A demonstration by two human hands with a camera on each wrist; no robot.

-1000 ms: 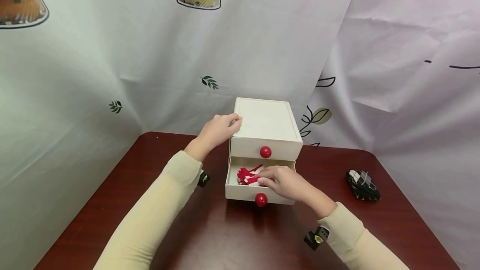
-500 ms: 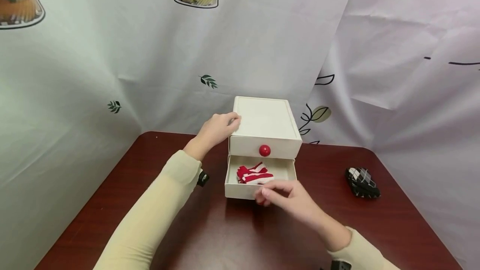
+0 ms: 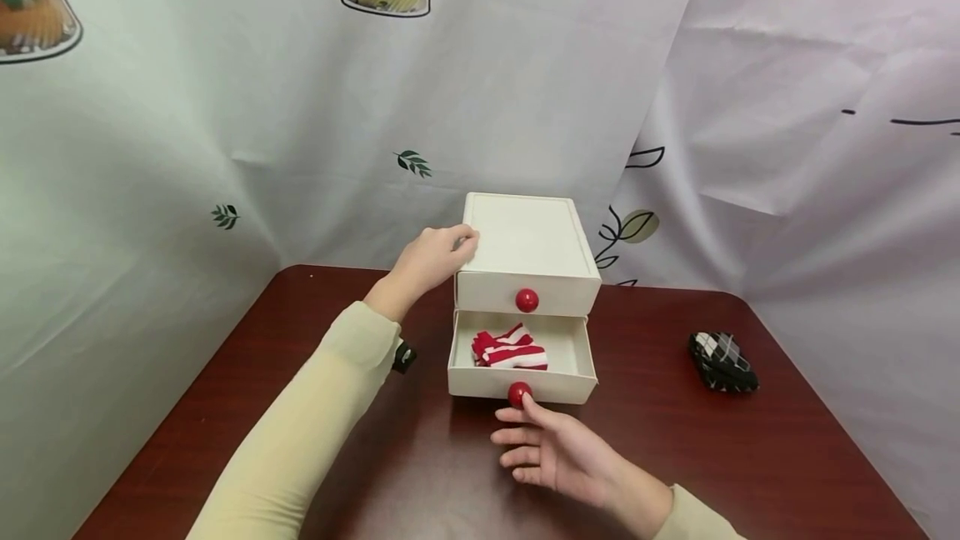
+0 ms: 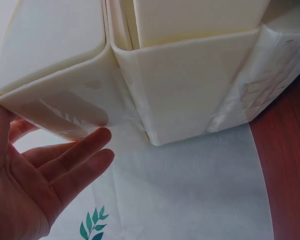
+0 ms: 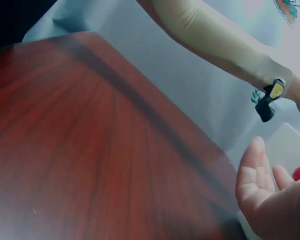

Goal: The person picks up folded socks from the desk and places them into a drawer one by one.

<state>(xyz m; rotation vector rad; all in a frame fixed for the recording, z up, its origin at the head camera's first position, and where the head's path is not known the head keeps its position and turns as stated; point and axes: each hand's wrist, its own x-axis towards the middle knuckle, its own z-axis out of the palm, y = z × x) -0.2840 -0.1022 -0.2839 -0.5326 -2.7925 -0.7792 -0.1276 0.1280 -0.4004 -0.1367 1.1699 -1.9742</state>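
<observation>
In the head view, a small white cabinet [image 3: 528,236] stands on the dark red counter [image 3: 652,357], in front of a pale printed backdrop [image 3: 525,65]. Its upper drawer [image 3: 487,294], with an upper red knob [image 3: 527,300], is closed; the lower drawer [image 3: 480,382] is pulled out, and a red-and-white striped bundle [image 3: 513,354] lies inside, toward the left. The left hand [image 3: 433,262] rests at the cabinet's top left edge. The right hand [image 3: 566,458] is just below the lower drawer, palm turned inward, fingers spread apart and gripping nothing, the thumb tip at the lower red knob [image 3: 519,394]; whether they touch cannot be told. A black patterned bundle [image 3: 723,363] lies on the counter, well apart to the right. In the left wrist view, the left hand's fingers extend loosely beside the cabinet's side wall, slightly parted; the thumb is hidden. In the right wrist view, the right hand's fingers are extended near a red knob, with the left sleeve [image 5: 215,45] and its black wrist device [image 5: 266,107] beyond.
</observation>
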